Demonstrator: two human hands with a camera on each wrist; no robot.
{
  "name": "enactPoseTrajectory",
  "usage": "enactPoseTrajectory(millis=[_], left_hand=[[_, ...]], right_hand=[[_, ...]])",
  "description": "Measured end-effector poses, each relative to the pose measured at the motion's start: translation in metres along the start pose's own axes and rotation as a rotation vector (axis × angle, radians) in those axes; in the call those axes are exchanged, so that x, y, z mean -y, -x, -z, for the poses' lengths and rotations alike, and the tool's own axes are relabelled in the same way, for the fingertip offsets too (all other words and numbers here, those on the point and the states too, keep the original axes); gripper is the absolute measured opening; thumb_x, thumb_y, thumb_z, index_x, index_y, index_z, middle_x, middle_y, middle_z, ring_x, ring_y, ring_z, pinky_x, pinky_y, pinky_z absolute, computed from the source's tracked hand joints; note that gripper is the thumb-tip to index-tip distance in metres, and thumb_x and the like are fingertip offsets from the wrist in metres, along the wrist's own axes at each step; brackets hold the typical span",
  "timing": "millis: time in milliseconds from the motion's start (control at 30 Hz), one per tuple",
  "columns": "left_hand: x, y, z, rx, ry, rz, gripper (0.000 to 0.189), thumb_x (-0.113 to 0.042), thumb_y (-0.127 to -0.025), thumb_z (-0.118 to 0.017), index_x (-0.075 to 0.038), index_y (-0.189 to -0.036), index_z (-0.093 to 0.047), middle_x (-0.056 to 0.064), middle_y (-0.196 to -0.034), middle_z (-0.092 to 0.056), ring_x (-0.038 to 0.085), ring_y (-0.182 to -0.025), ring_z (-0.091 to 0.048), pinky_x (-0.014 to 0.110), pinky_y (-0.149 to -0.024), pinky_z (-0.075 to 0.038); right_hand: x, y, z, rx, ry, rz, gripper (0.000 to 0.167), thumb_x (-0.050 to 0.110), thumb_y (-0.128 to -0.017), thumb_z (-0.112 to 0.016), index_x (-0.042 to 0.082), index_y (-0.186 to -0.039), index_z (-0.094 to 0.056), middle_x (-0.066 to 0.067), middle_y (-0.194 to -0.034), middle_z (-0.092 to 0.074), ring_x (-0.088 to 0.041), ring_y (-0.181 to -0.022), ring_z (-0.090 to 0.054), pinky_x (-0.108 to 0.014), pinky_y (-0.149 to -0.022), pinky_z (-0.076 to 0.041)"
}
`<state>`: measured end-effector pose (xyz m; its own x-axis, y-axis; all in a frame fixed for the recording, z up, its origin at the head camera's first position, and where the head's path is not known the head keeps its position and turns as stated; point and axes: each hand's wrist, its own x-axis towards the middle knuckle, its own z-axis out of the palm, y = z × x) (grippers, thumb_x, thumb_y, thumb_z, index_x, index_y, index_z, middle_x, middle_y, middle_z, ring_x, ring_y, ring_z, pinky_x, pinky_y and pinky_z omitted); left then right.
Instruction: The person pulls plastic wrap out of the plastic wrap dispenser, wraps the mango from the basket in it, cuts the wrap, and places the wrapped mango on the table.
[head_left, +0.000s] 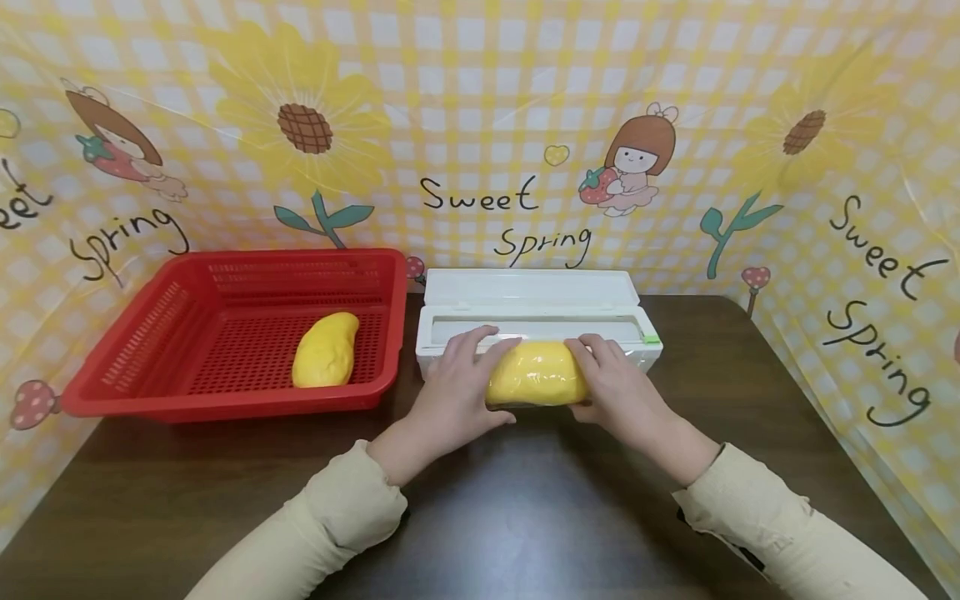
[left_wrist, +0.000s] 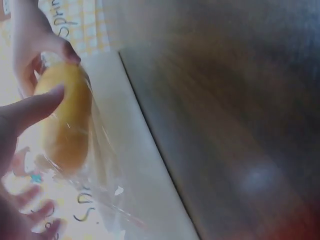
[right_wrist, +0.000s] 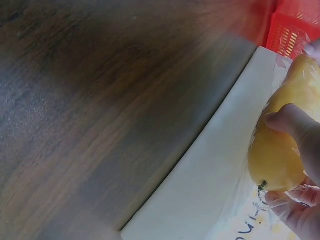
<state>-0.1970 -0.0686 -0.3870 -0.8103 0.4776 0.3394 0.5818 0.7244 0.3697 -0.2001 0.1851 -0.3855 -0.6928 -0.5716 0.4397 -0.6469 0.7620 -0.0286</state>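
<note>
A yellow mango (head_left: 538,375) with glossy clear cling film (left_wrist: 107,172) around it is held up between both hands, at the front of a white cling film dispenser (head_left: 531,288). My left hand (head_left: 453,396) grips the mango's left end, its thumb (left_wrist: 42,104) lying on the skin in the left wrist view. At the other end my right hand (head_left: 626,392) holds it, thumb (right_wrist: 292,122) across the side in the right wrist view. The dispenser's lid stands raised. Film stretches from the mango toward the dispenser in the left wrist view.
A red plastic basket (head_left: 225,406) stands to the left on the dark wooden table (head_left: 495,525), with another yellow mango (head_left: 326,350) inside. A small green piece (head_left: 651,339) sits at the dispenser's right end. Behind hangs a yellow checked cloth (head_left: 480,108).
</note>
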Motion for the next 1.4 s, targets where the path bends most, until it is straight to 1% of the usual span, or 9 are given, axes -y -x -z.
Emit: enactPoseTrajectory(millis=[67, 133, 233, 333, 467, 567, 767, 1100, 1400], left_hand=[[-0.002, 0.001, 0.001, -0.034, -0.023, -0.073, 0.083, -0.025, -0.069, -0.097, -0.017, -0.141, -0.054, 0.014, -0.142, -0.047, 0.034, -0.128, -0.046, 0.056, -0.092, -0.049], [-0.003, 0.000, 0.000, -0.035, -0.021, -0.109, 0.076, -0.020, -0.072, -0.095, -0.014, -0.136, -0.055, 0.014, -0.136, -0.050, 0.033, -0.122, -0.050, 0.051, -0.091, -0.051], [-0.001, 0.000, -0.002, 0.015, 0.022, -0.069, 0.077, -0.010, -0.074, -0.093, -0.013, -0.138, -0.051, 0.013, -0.134, -0.049, 0.030, -0.119, -0.051, 0.045, -0.093, -0.053], [0.003, 0.001, -0.004, 0.051, 0.067, -0.032, 0.079, -0.001, -0.076, -0.090, -0.013, -0.141, -0.047, 0.013, -0.135, -0.048, 0.030, -0.119, -0.050, 0.043, -0.095, -0.053], [0.008, 0.001, -0.006, 0.045, 0.078, -0.046, 0.078, 0.005, -0.077, -0.086, -0.009, -0.142, -0.047, 0.014, -0.136, -0.048, 0.030, -0.121, -0.050, 0.043, -0.099, -0.051], [0.011, 0.001, -0.007, 0.030, 0.069, -0.058, 0.075, 0.006, -0.077, -0.086, -0.006, -0.141, -0.048, 0.015, -0.133, -0.051, 0.030, -0.120, -0.052, 0.043, -0.103, -0.049], [0.011, 0.002, -0.010, 0.021, 0.076, -0.067, 0.071, 0.009, -0.074, -0.086, -0.003, -0.136, -0.052, 0.016, -0.127, -0.056, 0.031, -0.115, -0.056, 0.044, -0.101, -0.049], [0.008, 0.000, -0.012, 0.046, 0.025, -0.070, 0.069, 0.006, -0.072, -0.089, -0.001, -0.132, -0.055, 0.015, -0.123, -0.059, 0.031, -0.110, -0.059, 0.044, -0.097, -0.052], [0.010, -0.002, -0.012, 0.062, 0.043, -0.056, 0.067, 0.006, -0.071, -0.089, -0.002, -0.130, -0.058, 0.017, -0.122, -0.061, 0.031, -0.107, -0.061, 0.045, -0.095, -0.053]], right_hand=[[0.000, 0.000, 0.001, -0.003, 0.002, -0.008, 0.086, 0.011, -0.062, -0.097, -0.009, -0.132, -0.052, -0.024, -0.118, -0.056, -0.040, -0.099, -0.058, -0.049, -0.084, -0.055], [0.000, 0.000, 0.002, -0.007, -0.004, -0.014, 0.085, 0.010, -0.062, -0.097, -0.008, -0.132, -0.053, -0.024, -0.117, -0.056, -0.040, -0.099, -0.058, -0.049, -0.084, -0.055], [0.001, 0.000, 0.001, -0.006, -0.018, -0.010, 0.084, 0.009, -0.063, -0.096, -0.009, -0.132, -0.053, -0.024, -0.117, -0.057, -0.040, -0.099, -0.059, -0.050, -0.084, -0.055], [0.001, 0.000, -0.001, 0.001, -0.016, 0.005, 0.085, 0.011, -0.063, -0.096, -0.010, -0.134, -0.053, -0.024, -0.116, -0.057, -0.040, -0.099, -0.059, -0.050, -0.084, -0.055], [0.002, -0.001, 0.001, 0.011, -0.014, 0.002, 0.092, 0.012, -0.063, -0.097, -0.008, -0.140, -0.051, -0.021, -0.116, -0.059, -0.038, -0.099, -0.060, -0.049, -0.084, -0.055], [0.002, -0.001, 0.002, 0.022, -0.038, -0.005, 0.092, 0.012, -0.063, -0.098, -0.003, -0.140, -0.051, -0.018, -0.115, -0.061, -0.036, -0.099, -0.061, -0.048, -0.084, -0.055], [0.000, 0.001, -0.003, 0.022, -0.056, 0.002, 0.081, 0.012, -0.060, -0.099, -0.002, -0.128, -0.057, -0.016, -0.113, -0.063, -0.034, -0.099, -0.064, -0.048, -0.084, -0.056], [-0.003, 0.007, -0.010, 0.023, -0.058, -0.010, 0.079, 0.014, -0.062, -0.099, -0.003, -0.128, -0.059, -0.017, -0.113, -0.065, -0.035, -0.098, -0.066, -0.048, -0.084, -0.056], [-0.006, 0.008, -0.013, -0.008, -0.081, 0.000, 0.078, 0.013, -0.059, -0.099, -0.003, -0.125, -0.061, -0.017, -0.111, -0.066, -0.034, -0.095, -0.067, -0.047, -0.078, -0.058]])
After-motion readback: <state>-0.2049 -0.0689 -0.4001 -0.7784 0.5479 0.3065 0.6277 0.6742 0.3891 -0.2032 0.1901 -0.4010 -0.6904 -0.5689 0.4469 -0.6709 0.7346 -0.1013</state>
